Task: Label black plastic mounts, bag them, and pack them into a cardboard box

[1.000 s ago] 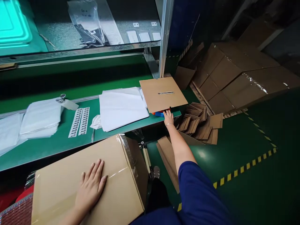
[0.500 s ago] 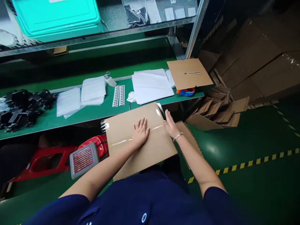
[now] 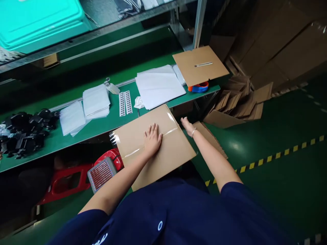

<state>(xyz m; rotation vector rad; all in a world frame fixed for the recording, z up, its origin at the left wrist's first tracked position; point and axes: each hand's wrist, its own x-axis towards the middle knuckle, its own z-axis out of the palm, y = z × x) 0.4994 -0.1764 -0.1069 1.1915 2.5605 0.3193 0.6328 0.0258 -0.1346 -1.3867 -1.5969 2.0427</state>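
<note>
A brown cardboard box (image 3: 138,139), sealed with clear tape along its top seam, rests on my lap in front of the green bench. My left hand (image 3: 152,139) lies flat on the box top with fingers stretched out over the tape. My right hand (image 3: 188,126) is just off the box's right edge, fingers extended and holding nothing; a thin bracelet is on its wrist. On the bench's right end lies a square cardboard sheet (image 3: 200,65) with a slim metal tool (image 3: 203,64) on it, and a blue and orange tape dispenser (image 3: 198,88) peeks out beneath.
The green bench (image 3: 102,124) carries white sheets (image 3: 158,85), plastic bag stacks (image 3: 95,100), label strips (image 3: 125,102) and black parts (image 3: 22,131). A red stool (image 3: 66,177) and a heater (image 3: 100,173) stand below. Folded cartons (image 3: 237,102) pile on the floor at right.
My right hand came back from the tape dispenser to the box's right edge, then moved slightly off it. My view swung left and down; the left hand stayed flat on the box.
</note>
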